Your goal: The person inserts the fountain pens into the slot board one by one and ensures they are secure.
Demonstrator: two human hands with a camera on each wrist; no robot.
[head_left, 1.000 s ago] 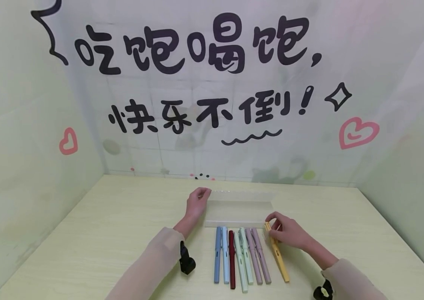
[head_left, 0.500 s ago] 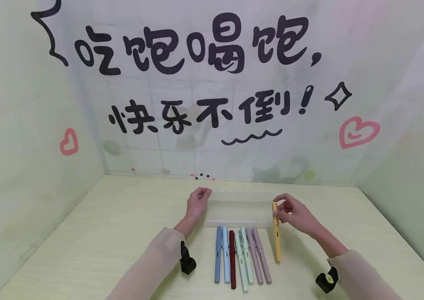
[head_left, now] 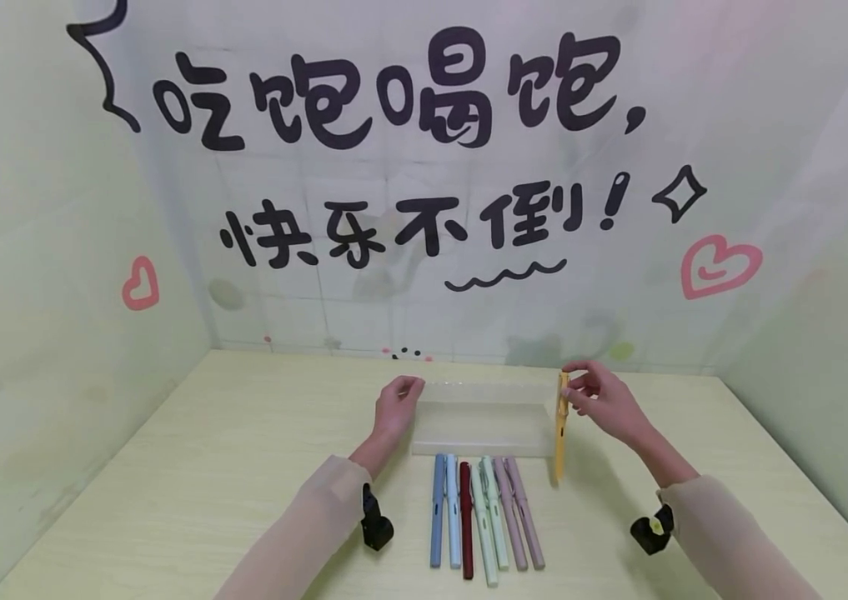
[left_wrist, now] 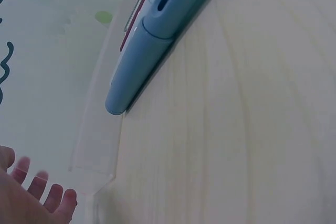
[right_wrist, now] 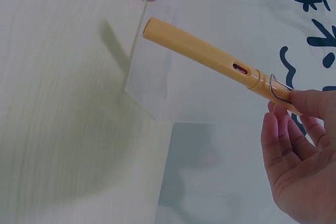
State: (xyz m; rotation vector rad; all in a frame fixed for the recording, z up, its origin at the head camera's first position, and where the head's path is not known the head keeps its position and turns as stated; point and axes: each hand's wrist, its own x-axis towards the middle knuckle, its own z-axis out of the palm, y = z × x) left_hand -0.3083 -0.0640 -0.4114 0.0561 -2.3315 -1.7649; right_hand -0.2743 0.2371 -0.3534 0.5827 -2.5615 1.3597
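Note:
My right hand pinches a yellow fountain pen by its clipped cap, at the right end of a translucent plastic box. The pen stands nearly upright in the head view, its barrel end lowest; the right wrist view shows its ink window and wire clip. At the box's far left corner my left hand holds the side wall between thumb and fingers. Before the box lie a blue pen, a light blue pen, a dark red pen, two mint green pens and two mauve pens.
A pale wood-grain table carries everything. Behind it hangs a printed backdrop with black lettering, and side panels flank it. Black wrist cameras sit at both sleeves.
My right hand has lifted the yellow pen from beside the mauve pens, moving it back and slightly right and bringing it upright. The left hand stays at the box's corner; the other pens have not moved.

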